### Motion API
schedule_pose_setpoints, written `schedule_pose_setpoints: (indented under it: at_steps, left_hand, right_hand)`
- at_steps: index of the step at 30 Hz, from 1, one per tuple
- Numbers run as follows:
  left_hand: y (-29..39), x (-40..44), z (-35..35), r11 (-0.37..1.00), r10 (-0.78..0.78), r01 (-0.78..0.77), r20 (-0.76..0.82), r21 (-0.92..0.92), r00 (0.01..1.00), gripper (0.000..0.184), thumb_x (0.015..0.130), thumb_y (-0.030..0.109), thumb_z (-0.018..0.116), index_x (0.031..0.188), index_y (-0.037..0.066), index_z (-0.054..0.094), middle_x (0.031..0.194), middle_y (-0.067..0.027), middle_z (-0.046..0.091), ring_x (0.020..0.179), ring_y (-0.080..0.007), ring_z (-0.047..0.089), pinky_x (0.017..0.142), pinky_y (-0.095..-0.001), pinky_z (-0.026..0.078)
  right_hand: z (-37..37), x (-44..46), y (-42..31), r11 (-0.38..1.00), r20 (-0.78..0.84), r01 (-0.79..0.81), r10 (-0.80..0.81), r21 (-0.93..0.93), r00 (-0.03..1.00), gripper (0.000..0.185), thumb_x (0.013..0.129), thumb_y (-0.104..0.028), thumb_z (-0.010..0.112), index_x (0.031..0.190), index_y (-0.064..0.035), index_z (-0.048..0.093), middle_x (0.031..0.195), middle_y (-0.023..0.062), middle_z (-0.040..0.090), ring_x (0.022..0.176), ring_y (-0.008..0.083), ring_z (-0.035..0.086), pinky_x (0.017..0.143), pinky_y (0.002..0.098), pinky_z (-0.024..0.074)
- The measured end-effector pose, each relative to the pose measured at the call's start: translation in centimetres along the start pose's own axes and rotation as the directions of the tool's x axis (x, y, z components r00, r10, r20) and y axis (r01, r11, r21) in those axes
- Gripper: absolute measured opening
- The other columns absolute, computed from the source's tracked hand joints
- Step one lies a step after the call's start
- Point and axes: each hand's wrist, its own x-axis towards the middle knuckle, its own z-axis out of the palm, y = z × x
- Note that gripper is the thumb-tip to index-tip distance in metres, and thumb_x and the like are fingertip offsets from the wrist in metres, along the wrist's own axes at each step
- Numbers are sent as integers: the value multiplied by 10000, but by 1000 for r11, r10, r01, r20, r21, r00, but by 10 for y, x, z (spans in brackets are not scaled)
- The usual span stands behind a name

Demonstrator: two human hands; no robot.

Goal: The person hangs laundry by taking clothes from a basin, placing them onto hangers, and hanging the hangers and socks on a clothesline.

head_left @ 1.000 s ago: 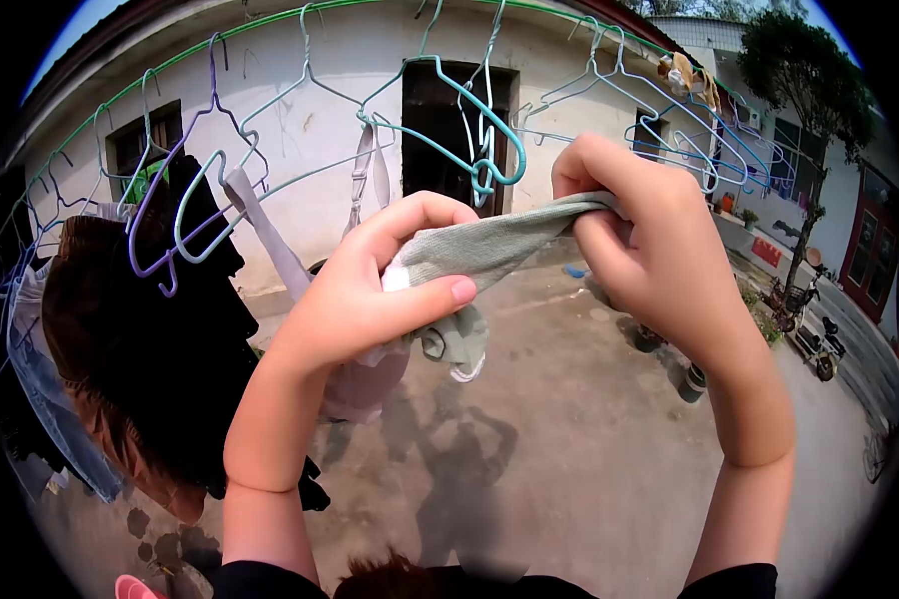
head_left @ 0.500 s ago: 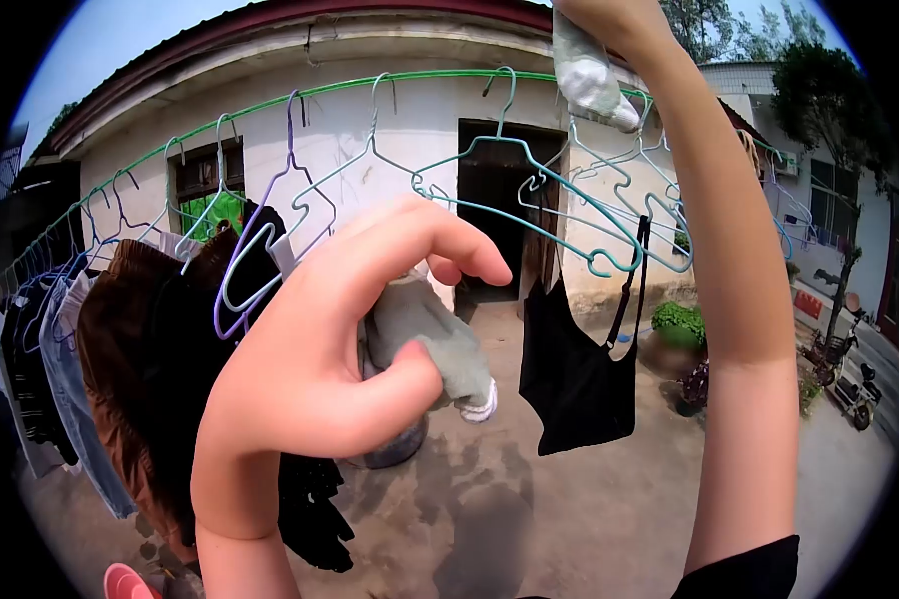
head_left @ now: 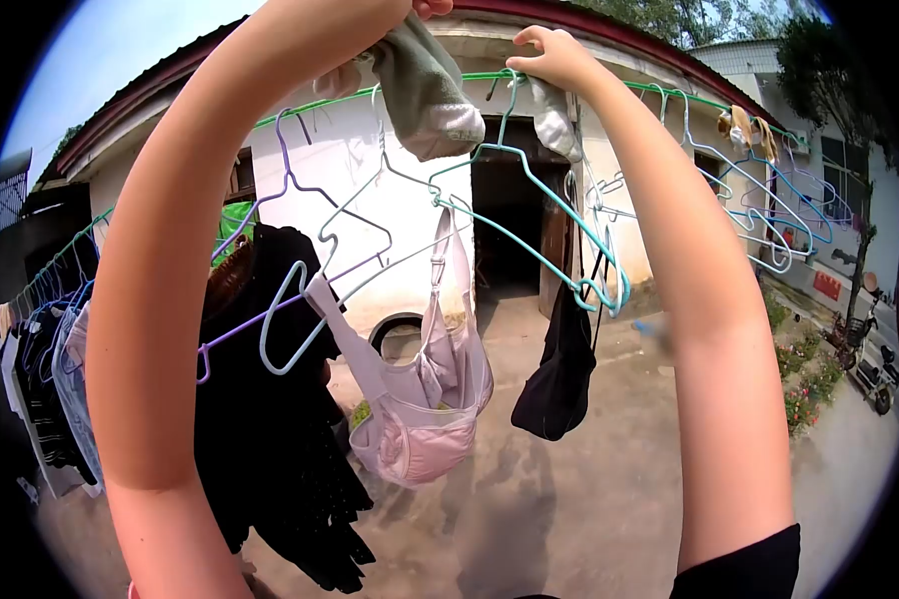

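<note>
At the top edge, my left hand (head_left: 375, 18) holds a grey-green sock (head_left: 425, 85) with a white end, which hangs in front of the green line (head_left: 484, 76). Most of that hand's fingers are cut off or hidden. My right hand (head_left: 552, 58) is at the line beside the hook of a teal hanger (head_left: 504, 148), its thumb and a finger apart. Just below it, a second pale sock (head_left: 555, 122) hangs at the line.
A pink bra (head_left: 425, 439) and a black bra (head_left: 557, 384) hang below the hangers. Dark clothes (head_left: 270, 429) and a purple hanger (head_left: 288, 180) are at left. Behind stand a white building (head_left: 310, 165) with a dark doorway and, at right, a parked scooter (head_left: 874, 379).
My left hand has risen to the top edge with the grey-green sock. My right hand has come down to the line, where the other sock now hangs. The view has shifted.
</note>
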Motion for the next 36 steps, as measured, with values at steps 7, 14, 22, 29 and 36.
schedule_pose_setpoints:
  at_steps: [7, 14, 22, 29, 36]
  left_hand:
    - [-50, 115, 23, 776, 431, -481, 213, 407, 877, 245, 769, -55, 367, 920, 80, 504, 878, -77, 589, 701, -199, 499, 572, -337, 405]
    - [-123, 199, 68, 882, 360, -438, 349, 176, 865, 172, 660, -62, 421, 771, 49, 491, 727, -76, 543, 663, -165, 509, 592, -318, 414]
    - [-129, 167, 73, 734, 420, -357, 27, 577, 907, 518, 793, 515, 658, 897, 7, 658, 902, -108, 648, 888, -220, 598, 804, -381, 452]
    - [-144, 141, 71, 894, 291, -396, 400, 211, 869, 543, 881, 476, 560, 1092, -21, 617, 826, -68, 613, 736, -121, 569, 614, -240, 458]
    - [-167, 114, 61, 890, 453, -454, 177, -41, 874, 479, 924, 388, 516, 1180, -12, 586, 1122, -109, 634, 1052, -181, 566, 939, -291, 403]
  right_hand:
    - [-13, -20, -29, 982, 198, -110, 139, -154, 970, 338, 795, -372, 439, 755, -216, 736, 846, 37, 700, 837, 221, 655, 791, 354, 500]
    - [-9, -25, -26, 981, 125, -83, 106, -176, 987, 372, 819, -327, 390, 762, -176, 725, 837, 80, 690, 833, 272, 651, 775, 385, 506]
    - [-9, -26, -25, 976, 137, -93, 121, -195, 983, 398, 830, -332, 370, 747, -164, 721, 817, 74, 690, 825, 265, 654, 770, 390, 506]
    - [-8, -25, -29, 972, 105, -112, 136, -205, 985, 399, 824, -342, 377, 748, -147, 716, 834, 84, 692, 827, 256, 651, 775, 385, 502]
    - [-6, -31, -32, 987, 17, -18, 21, -159, 1000, 461, 854, -434, 378, 789, -123, 713, 852, 107, 687, 848, 303, 636, 806, 392, 491]
